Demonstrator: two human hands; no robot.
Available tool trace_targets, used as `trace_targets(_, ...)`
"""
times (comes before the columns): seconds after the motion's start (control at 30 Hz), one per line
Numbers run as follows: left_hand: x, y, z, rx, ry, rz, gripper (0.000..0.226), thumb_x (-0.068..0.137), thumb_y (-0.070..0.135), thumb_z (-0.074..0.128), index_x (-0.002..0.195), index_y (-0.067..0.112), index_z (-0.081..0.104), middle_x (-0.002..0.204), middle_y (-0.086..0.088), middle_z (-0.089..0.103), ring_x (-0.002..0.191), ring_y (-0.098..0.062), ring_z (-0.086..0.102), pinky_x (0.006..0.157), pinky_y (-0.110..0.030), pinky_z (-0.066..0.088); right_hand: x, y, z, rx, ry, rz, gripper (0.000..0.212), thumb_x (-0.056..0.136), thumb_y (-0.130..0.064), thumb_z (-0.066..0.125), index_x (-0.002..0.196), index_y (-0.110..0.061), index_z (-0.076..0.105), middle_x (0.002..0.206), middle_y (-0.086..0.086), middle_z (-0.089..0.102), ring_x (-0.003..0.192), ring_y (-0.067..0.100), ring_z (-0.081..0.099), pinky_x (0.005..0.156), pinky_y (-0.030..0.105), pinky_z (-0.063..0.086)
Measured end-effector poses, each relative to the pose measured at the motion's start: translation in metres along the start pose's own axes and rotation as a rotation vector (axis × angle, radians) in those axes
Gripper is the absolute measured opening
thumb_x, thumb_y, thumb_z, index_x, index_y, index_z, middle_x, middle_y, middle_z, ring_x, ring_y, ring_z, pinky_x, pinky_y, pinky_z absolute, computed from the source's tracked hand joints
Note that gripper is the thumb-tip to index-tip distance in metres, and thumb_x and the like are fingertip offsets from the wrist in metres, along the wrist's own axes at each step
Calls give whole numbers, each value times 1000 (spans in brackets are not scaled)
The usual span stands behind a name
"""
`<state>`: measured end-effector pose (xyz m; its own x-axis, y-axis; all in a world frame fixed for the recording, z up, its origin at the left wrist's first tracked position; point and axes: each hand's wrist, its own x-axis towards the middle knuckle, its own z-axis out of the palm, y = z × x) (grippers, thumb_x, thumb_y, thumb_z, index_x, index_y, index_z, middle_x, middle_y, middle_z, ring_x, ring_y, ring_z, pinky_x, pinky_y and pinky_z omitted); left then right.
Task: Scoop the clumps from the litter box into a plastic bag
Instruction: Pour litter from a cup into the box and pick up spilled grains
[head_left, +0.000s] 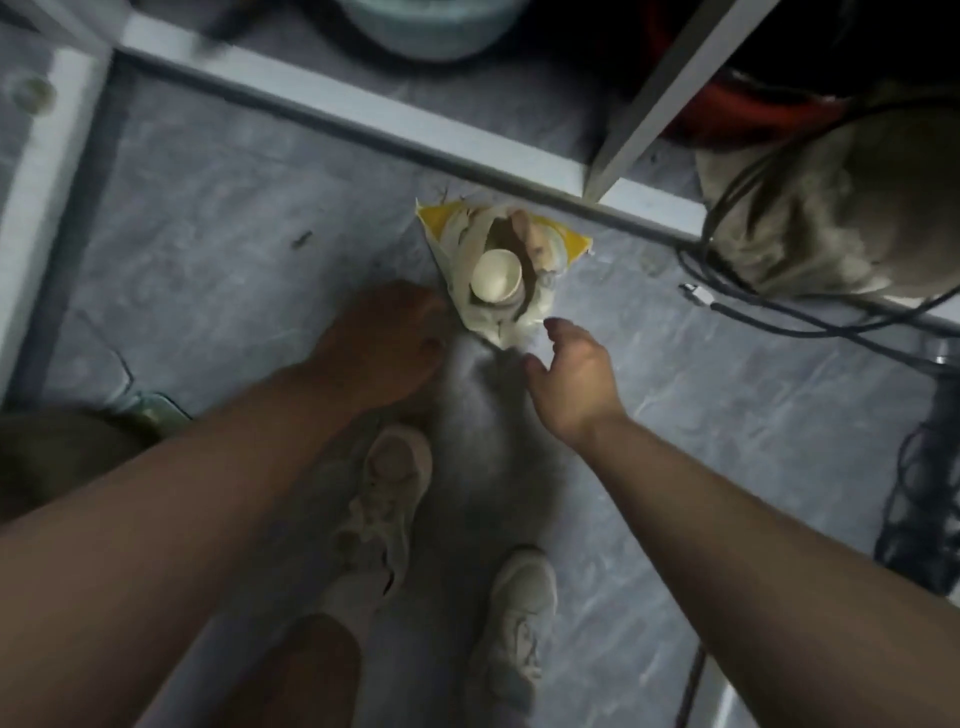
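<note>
The open bag stands on the floor with a pale cup inside; no litter box is visible (out of view). It may tip if grabbed one-sidedly. Left hand touches its edge, grip unclear; right hand is spread nearby.

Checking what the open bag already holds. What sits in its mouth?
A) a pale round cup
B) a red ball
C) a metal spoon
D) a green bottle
A: a pale round cup lies in the mouth of the open bag, on the floor just beyond both hands.
</note>
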<state>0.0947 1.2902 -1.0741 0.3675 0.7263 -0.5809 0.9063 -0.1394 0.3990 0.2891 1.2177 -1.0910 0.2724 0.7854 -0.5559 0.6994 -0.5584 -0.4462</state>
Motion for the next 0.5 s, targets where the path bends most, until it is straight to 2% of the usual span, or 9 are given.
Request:
trace_targets(0.13, 51, -20, 44, 14, -38, 50, 51, 93, 25, 61, 143, 16, 50, 149, -13, 44, 139, -32, 39, 113, -38, 30, 51, 14, 41, -45, 25, -55, 33, 91, -12, 63, 123, -3, 60, 122, 20, 62, 113, 36, 59, 95, 33, 42)
trace_targets(0.27, 94, -37, 77, -48, -57, 44, 60, 88, 39, 52, 144, 18, 49, 156, -13, 35, 146, -33, 30, 120, -44, 24, 89, 20, 71, -56, 93, -114, 42, 88, -6, 59, 130, -5, 56, 127, 20, 60, 116, 38, 57, 100, 39, 46)
trace_targets(0.33, 109, -40, 89, -106, -49, 7, 53, 96, 27, 58, 146, 15, 47, 161, -12, 26, 149, -31, 22, 120, -36, 18, 108, 23, 88, -81, 105, -140, 50, 87, -8, 57, 136, -6, 50, 133, 19, 55, 118, 38, 55, 101, 45, 47)
trace_targets(0.4, 118, -39, 96, -226, -49, -14, 49, 96, 22, 60, 142, 10, 51, 161, -12, 25, 149, -30, 21, 118, -30, 16, 121, 22, 95, -161, 109, -155, 55, 89, -12, 59, 142, -7, 44, 140, 19, 48, 122, 39, 51, 102, 46, 46)
trace_targets(0.43, 120, -36, 99, -282, -50, -6, 51, 92, 27, 62, 139, 9, 54, 160, -14, 26, 148, -32, 24, 120, -31, 16, 124, 20, 95, -200, 112, -156, 59, 90, -14, 61, 145, -7, 40, 142, 20, 45, 122, 40, 50, 101, 46, 46)
trace_targets(0.5, 126, -37, 107, -355, -33, -15, 59, 80, 33, 63, 136, 12, 57, 159, -14, 29, 147, -32, 29, 122, -46, 22, 131, 17, 97, -210, 93, -150, 63, 91, -23, 65, 146, -8, 37, 140, 20, 45, 122, 40, 50, 98, 46, 47)
